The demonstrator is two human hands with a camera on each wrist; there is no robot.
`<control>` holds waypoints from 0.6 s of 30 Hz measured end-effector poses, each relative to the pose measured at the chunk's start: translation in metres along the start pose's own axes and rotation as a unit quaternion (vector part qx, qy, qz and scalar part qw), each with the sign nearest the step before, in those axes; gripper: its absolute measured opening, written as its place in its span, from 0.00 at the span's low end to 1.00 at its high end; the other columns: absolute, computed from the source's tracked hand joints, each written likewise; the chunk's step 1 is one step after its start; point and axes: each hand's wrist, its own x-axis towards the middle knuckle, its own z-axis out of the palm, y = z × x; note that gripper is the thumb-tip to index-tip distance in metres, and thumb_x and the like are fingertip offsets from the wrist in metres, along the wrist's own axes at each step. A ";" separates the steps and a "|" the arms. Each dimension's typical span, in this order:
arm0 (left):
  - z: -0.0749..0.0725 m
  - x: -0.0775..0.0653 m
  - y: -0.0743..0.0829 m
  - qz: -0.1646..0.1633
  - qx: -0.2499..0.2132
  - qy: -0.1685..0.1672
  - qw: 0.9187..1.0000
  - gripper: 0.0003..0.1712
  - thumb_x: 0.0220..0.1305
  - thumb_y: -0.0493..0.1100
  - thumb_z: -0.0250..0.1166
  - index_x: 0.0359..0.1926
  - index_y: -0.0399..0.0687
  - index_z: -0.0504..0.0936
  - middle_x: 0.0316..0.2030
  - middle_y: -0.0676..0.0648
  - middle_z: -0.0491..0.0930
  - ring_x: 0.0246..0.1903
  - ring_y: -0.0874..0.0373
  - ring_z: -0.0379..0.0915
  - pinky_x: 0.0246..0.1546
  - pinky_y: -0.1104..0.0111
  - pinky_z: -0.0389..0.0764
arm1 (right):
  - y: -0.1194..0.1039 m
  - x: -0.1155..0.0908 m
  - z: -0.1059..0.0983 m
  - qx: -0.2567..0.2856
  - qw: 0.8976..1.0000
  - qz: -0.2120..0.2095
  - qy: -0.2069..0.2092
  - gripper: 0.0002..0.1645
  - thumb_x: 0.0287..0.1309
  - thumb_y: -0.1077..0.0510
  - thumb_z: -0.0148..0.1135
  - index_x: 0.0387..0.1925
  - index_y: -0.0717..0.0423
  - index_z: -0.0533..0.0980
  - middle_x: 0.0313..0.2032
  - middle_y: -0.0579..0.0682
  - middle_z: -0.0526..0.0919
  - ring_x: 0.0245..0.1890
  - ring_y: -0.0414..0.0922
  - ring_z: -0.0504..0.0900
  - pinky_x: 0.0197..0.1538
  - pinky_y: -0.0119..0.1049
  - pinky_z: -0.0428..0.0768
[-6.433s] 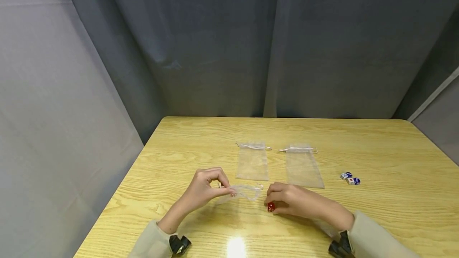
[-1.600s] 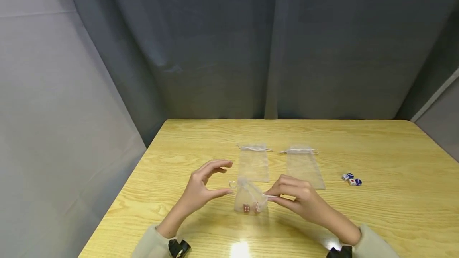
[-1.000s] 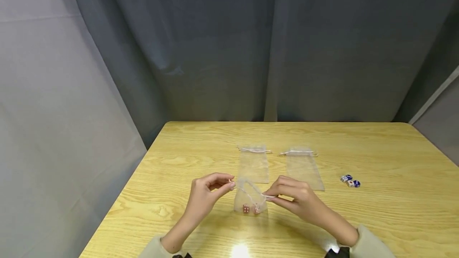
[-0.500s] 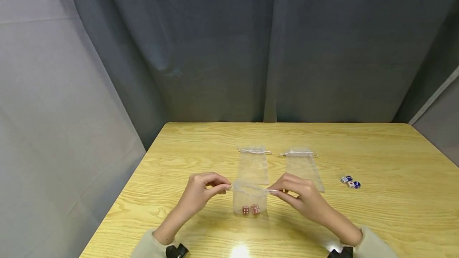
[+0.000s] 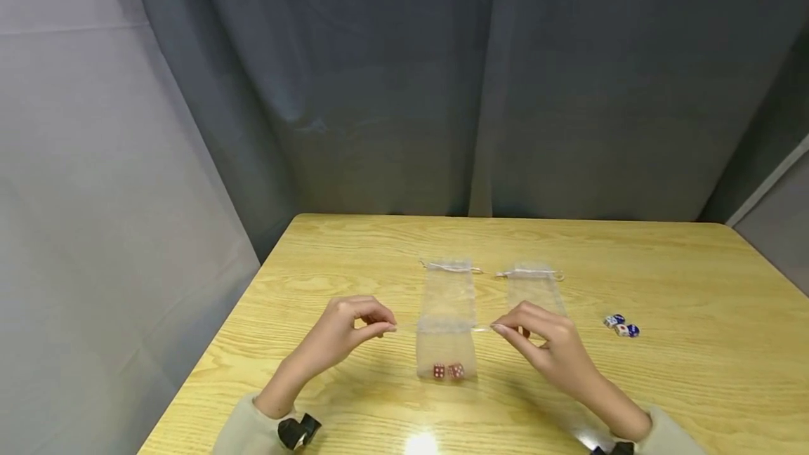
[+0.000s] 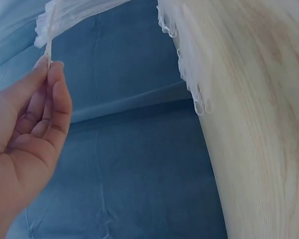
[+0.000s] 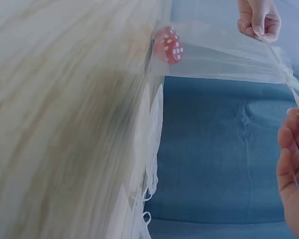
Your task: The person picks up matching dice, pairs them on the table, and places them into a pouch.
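Observation:
A sheer white drawstring bag (image 5: 445, 350) stands upright between the hands in the head view, with two red dice (image 5: 439, 371) at its bottom. My left hand (image 5: 347, 325) pinches one end of the drawstring (image 6: 49, 47) between thumb and fingertips, left of the bag's mouth. On the other side, my right hand (image 5: 546, 343) pinches the opposite end. The cord runs taut between the hands, and the mouth is gathered into a straight line. In the right wrist view, the red dice (image 7: 169, 46) show through the mesh at table level.
Two more sheer bags lie flat behind: one bag (image 5: 447, 293) straight back, another bag (image 5: 534, 290) partly behind the right hand. Several blue-and-white dice (image 5: 622, 326) sit at the right on the wooden table (image 5: 695, 385). A grey curtain (image 5: 392, 90) hangs beyond the far edge.
A red die once in the right hand is now in the bag. The left hand, open earlier, took the cord end. Both hands then moved apart, pulling the slack mouth straight.

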 end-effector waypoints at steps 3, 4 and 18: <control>-0.003 -0.001 -0.002 -0.008 0.002 0.009 1.000 0.05 0.64 0.42 0.66 0.38 0.49 0.86 0.33 0.52 0.86 0.30 0.69 0.79 0.32 0.75 0.83 | -0.002 0.000 -0.004 -0.013 1.000 0.020 -0.004 0.12 0.49 0.72 0.68 0.31 0.52 0.84 0.25 0.44 0.83 0.22 0.30 0.70 0.25 0.18 0.68; -0.003 -0.001 -0.002 -0.011 0.001 0.013 1.000 0.04 0.64 0.42 0.66 0.37 0.49 0.86 0.32 0.52 0.86 0.30 0.69 0.79 0.31 0.74 0.83 | -0.002 -0.001 -0.005 -0.016 1.000 0.026 -0.006 0.14 0.48 0.73 0.69 0.31 0.51 0.84 0.26 0.44 0.83 0.23 0.29 0.70 0.25 0.19 0.68; -0.007 -0.007 -0.015 -0.004 0.024 0.114 0.993 0.02 0.62 0.41 0.67 0.35 0.53 0.85 0.31 0.54 0.84 0.27 0.70 0.72 0.27 0.75 0.76 | -0.001 -0.001 -0.016 -0.055 0.995 0.077 -0.004 0.21 0.41 0.78 0.69 0.30 0.49 0.84 0.24 0.40 0.81 0.23 0.28 0.65 0.24 0.17 0.64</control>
